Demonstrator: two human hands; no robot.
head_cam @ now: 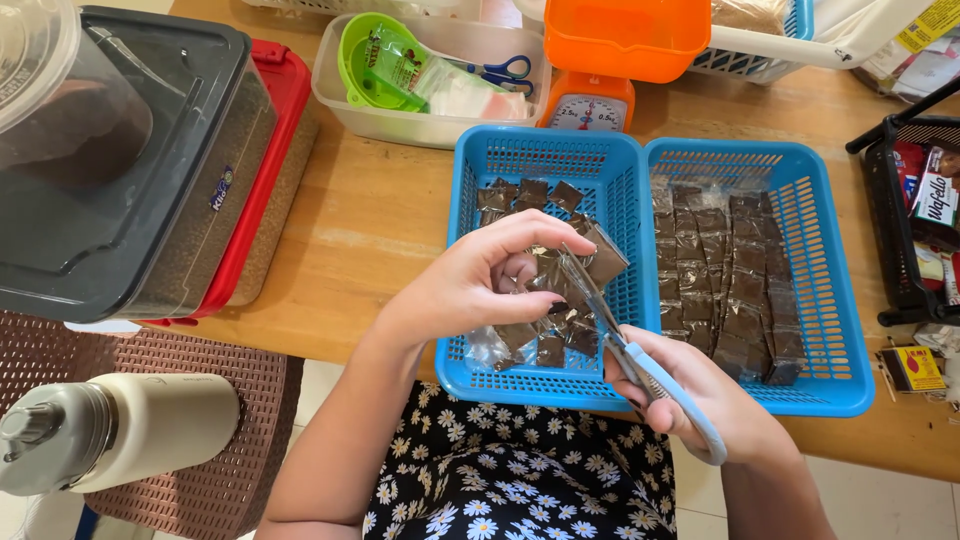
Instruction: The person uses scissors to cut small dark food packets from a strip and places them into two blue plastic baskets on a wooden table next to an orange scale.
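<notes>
A strip of packets (590, 262) is pinched in the left hand (478, 280), fingers curled shut around it, over the left basket (470, 375). Scissors (640, 365) are gripped by the right hand (700, 400), closed on the pale blue handles; the blades are slightly parted and point to 11 o'clock, meeting the strip. Cut packets (530, 193) are seen loose in the left basket, at 12 and 6 o'clock of the left hand. Uncut sheets (725, 275) are stacked in the right basket (830, 300), at 3 o'clock. The 2 baskets are set touching, side by side, on the table (370, 210).

Around: a scale (590, 105) with an orange pan at 12 o'clock, just behind the baskets. A clear tub (400, 125) holding a green cup (375, 60) and a 2nd pair of scissors (505, 70) at 11 o'clock. Stacked bins (140, 170) at 9 o'clock. A bottle (110, 430) lies on a stool (230, 440) at 8 o'clock. A black basket (890, 260) is at the right edge. Nothing stands between the hands and the baskets.
</notes>
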